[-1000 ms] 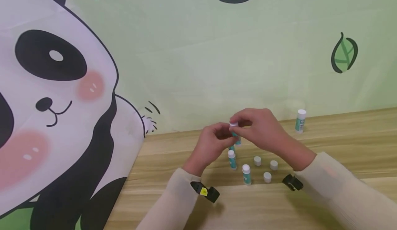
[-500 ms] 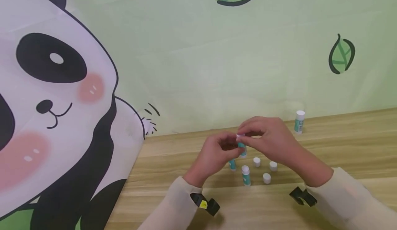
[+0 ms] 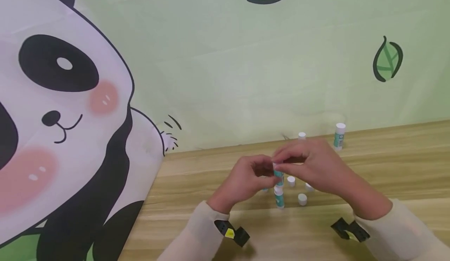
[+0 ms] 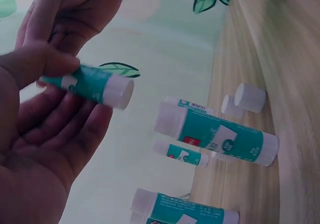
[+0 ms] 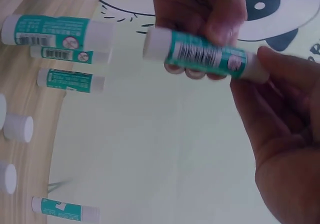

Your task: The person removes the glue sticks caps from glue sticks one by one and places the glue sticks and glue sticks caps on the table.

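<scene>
In the head view my left hand [image 3: 247, 179] grips the teal label part of a small glue stick [image 3: 279, 176]. My right hand [image 3: 313, 165] pinches its white upper end between thumb and fingers. The right wrist view shows the held glue stick [image 5: 200, 55] with its barcode side, slightly blurred. Right below it in the head view, a standing glue stick [image 3: 279, 199] is partly covered at the top. Three loose white caps [image 3: 302, 199] lie beside it, one of them half hidden by my right hand.
A glue stick [image 3: 339, 136] stands at the back right, and another white-topped one [image 3: 301, 135] shows behind my right hand. Several upright glue sticks [image 4: 217, 136] appear in the left wrist view. A panda-print cloth [image 3: 211, 77] hangs behind the wooden table [image 3: 190, 198].
Both hands have moved right and toward me with the glue stick between them. A white-topped glue stick at the back has come into sight; one near my left hand is now mostly covered.
</scene>
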Available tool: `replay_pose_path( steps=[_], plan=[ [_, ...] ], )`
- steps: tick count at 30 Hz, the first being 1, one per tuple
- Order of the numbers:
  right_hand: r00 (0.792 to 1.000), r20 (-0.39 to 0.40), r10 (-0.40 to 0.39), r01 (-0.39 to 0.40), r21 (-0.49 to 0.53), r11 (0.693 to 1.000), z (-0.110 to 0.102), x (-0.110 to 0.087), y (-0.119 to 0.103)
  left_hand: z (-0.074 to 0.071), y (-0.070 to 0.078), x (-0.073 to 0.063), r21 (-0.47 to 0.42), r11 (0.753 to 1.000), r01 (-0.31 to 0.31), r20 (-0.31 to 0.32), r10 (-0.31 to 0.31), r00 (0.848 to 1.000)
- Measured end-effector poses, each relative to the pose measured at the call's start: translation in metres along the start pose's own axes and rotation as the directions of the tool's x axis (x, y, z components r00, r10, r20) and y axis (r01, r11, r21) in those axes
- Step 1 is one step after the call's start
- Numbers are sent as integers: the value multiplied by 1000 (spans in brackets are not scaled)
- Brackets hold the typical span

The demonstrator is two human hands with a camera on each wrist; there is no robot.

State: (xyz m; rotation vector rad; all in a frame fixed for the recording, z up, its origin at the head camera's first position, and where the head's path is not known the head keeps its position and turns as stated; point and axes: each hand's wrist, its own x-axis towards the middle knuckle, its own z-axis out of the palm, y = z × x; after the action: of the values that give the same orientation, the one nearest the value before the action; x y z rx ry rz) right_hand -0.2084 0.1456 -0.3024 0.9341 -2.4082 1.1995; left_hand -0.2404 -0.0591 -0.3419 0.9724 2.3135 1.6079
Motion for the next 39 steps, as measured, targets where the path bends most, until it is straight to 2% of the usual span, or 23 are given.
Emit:
replay_pose_path(
  steps=[3, 7, 9, 12, 15, 19, 24, 26, 28, 31, 33, 35, 37, 39],
  plan=[
    [994, 40, -105, 103, 44, 994, -4, -1, 1, -4, 2, -1, -35, 999, -10, 77, 12, 997],
    [966, 85, -246, 231, 159, 960, -6, -3, 6, -7, 2, -4, -130, 991, -11, 205, 37, 978],
    [954, 108, -281, 249, 238, 939, -5, -4, 7, -9, 2, -6, -187, 982, -11, 257, 60, 964],
    [947, 132, -292, 236, 328, 915, -4, -5, 8, -10, 1, -8, -253, 967, -17, 306, 97, 947],
    [949, 133, -287, 229, 339, 912, -5, -6, 8, -10, 1, -8, -272, 961, -40, 314, 128, 941],
    [964, 93, -249, 221, 242, 945, -5, -6, 7, -10, 3, -7, -209, 976, -54, 262, 109, 959],
    [990, 19, -137, 135, 93, 986, -3, -6, 4, -9, 6, -7, -150, 989, -14, 149, 37, 988],
    [992, -21, -124, 125, 66, 990, -1, -6, 3, -7, 7, -7, -122, 992, -12, 92, 23, 995],
    [984, -77, -158, 160, 16, 987, 1, -5, 3, -3, 8, -7, -68, 997, -39, 20, 41, 999],
    [953, -173, -250, 232, -120, 965, 6, -3, 3, 3, 9, -7, 76, 990, -116, -93, 123, 988],
    [925, -222, -308, 264, -207, 942, 8, -2, 2, 8, 10, -7, 186, 968, -171, -156, 201, 967],
    [907, -247, -340, 275, -265, 924, 10, -1, 0, 11, 10, -7, 282, 938, -203, -194, 263, 945],
    [900, -257, -351, 274, -290, 917, 11, -1, -2, 13, 11, -7, 334, 916, -222, -210, 302, 930],
    [906, -254, -338, 258, -301, 918, 12, -2, -4, 14, 11, -8, 357, 906, -228, -209, 315, 926]
  ],
)
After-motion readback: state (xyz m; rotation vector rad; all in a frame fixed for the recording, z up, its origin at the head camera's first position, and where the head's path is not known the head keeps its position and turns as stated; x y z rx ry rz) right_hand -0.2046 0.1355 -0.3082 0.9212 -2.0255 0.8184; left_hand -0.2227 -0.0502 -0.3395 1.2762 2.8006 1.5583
